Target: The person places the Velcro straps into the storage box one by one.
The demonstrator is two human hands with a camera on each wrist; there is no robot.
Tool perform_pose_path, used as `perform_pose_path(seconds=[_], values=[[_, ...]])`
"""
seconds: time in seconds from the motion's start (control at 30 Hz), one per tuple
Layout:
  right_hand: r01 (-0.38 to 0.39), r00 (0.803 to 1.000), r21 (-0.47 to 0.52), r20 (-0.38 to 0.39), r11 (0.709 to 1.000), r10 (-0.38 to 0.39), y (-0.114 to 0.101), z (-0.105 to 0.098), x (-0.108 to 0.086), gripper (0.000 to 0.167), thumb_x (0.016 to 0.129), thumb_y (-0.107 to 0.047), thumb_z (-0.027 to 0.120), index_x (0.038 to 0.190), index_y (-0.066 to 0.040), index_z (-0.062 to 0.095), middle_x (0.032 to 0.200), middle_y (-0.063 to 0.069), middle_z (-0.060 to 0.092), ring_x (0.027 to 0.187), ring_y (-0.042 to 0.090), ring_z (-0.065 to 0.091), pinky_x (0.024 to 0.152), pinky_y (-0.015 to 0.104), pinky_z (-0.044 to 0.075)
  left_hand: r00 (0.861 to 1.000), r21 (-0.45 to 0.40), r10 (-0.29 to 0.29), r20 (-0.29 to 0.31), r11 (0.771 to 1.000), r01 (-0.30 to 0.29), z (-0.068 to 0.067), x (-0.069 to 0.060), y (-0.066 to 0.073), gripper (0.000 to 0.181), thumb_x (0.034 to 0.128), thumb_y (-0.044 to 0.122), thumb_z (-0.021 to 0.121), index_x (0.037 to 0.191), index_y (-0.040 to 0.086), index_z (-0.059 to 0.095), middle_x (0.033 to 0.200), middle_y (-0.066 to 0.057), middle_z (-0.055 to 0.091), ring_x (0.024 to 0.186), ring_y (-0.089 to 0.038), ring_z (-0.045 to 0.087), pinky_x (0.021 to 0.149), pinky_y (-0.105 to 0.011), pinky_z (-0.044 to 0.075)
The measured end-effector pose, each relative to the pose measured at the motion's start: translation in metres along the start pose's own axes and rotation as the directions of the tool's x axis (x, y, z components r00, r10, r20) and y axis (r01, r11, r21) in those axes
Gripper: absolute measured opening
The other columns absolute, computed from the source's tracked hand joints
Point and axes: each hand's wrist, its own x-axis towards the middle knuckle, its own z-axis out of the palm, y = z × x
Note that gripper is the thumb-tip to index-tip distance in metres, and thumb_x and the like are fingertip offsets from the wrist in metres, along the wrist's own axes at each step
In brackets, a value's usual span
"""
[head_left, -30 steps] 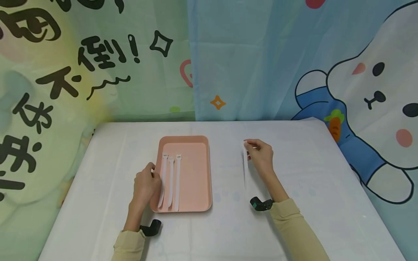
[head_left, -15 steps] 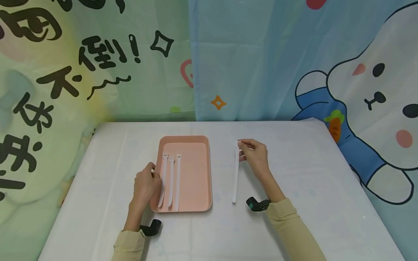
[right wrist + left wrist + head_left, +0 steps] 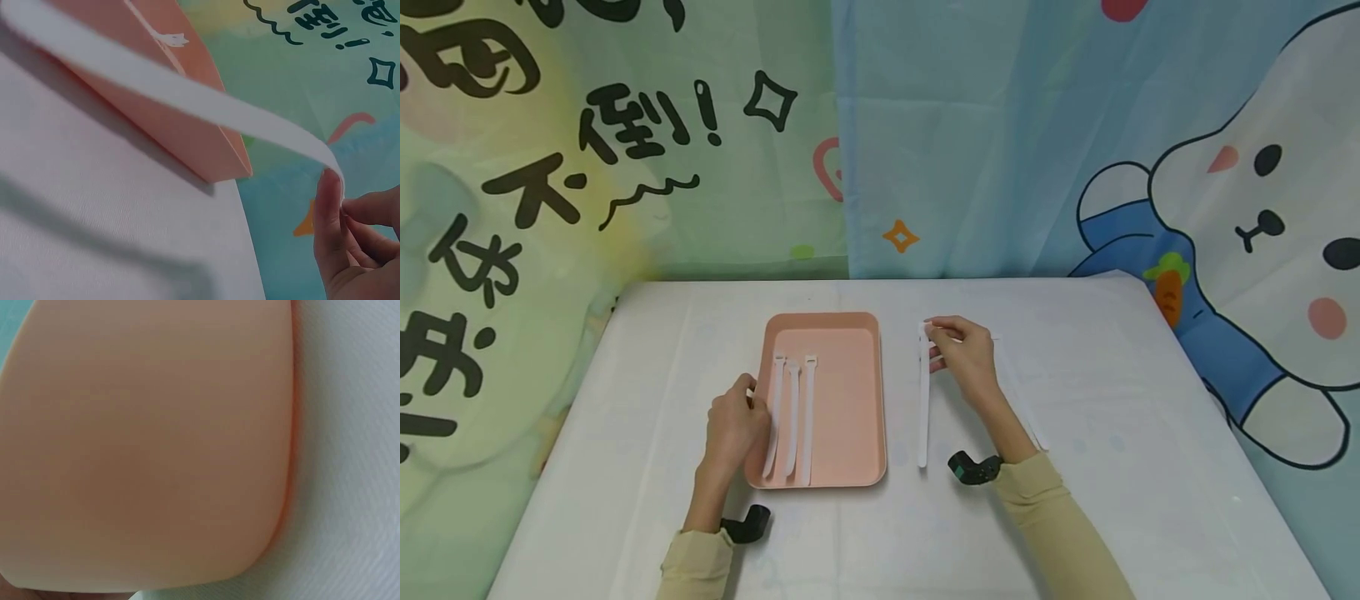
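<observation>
My right hand [image 3: 967, 360] pinches one end of a white cable tie strap [image 3: 924, 408] between thumb and fingertips, to the right of the pink tray [image 3: 850, 400]. The strap hangs down towards me in the head view; in the right wrist view this strap [image 3: 187, 100] bends in a curve from the fingertips across the picture. My left hand [image 3: 737, 429] grips the tray's left rim, some fingers hidden. Inside the tray's left half lie three similar white straps [image 3: 808, 417], side by side lengthwise. The left wrist view is filled by the tray's outer wall [image 3: 156, 425].
A white cloth [image 3: 880, 542] covers the table. Right of my right forearm, another thin white strip [image 3: 1021, 396] lies faintly visible on the cloth. A printed curtain [image 3: 940, 150] hangs behind the table's far edge. Each wrist wears a black camera [image 3: 747, 523].
My right hand has moved left towards the tray, carrying the strap, which now shows its flat face. A faint strip has come into view behind that forearm. Left hand and tray stay still.
</observation>
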Motion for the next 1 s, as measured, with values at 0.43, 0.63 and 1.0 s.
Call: perform_pose_path(seconds=[0.43, 0.63, 1.0], values=[[0.029, 0.999, 0.005, 0.031, 1.000, -0.029, -0.012, 0.026, 0.000, 0.024, 0.100, -0.016, 0.065, 0.117, -0.001, 0.072, 0.109, 0.021, 0.073, 0.066, 0.015, 0.067, 0.055, 0.029, 0.058, 1.000, 0.005, 0.001, -0.003, 1.000, -0.001, 0.001, 0.000, -0.001, 0.014, 0.0939, 0.002, 0.050, 0.104, -0.002, 0.059, 0.060, -0.008, 0.053, 0.049, -0.015, 0.043, 0.043, -0.027, 0.030], [0.038, 0.998, 0.029, 0.043, 0.999, -0.039, -0.016, 0.037, 0.000, 0.025, 0.099, -0.017, 0.067, 0.116, 0.000, 0.072, 0.107, 0.025, 0.073, 0.065, 0.015, 0.067, 0.055, 0.028, 0.057, 1.000, 0.002, 0.000, -0.001, 1.000, 0.000, 0.001, -0.001, -0.002, 0.015, 0.0935, 0.003, 0.050, 0.104, -0.002, 0.059, 0.059, -0.007, 0.053, 0.048, -0.015, 0.042, 0.043, -0.027, 0.029], [-0.009, 0.996, 0.065, 0.088, 0.998, 0.003, -0.018, 0.063, 0.001, 0.022, 0.098, -0.015, 0.068, 0.113, 0.001, 0.071, 0.099, 0.020, 0.074, 0.059, 0.013, 0.068, 0.055, 0.031, 0.059, 1.000, 0.008, -0.001, -0.009, 1.000, 0.001, 0.000, 0.000, -0.001, 0.015, 0.0930, 0.002, 0.051, 0.105, -0.002, 0.059, 0.060, -0.006, 0.051, 0.050, -0.016, 0.042, 0.044, -0.028, 0.030]])
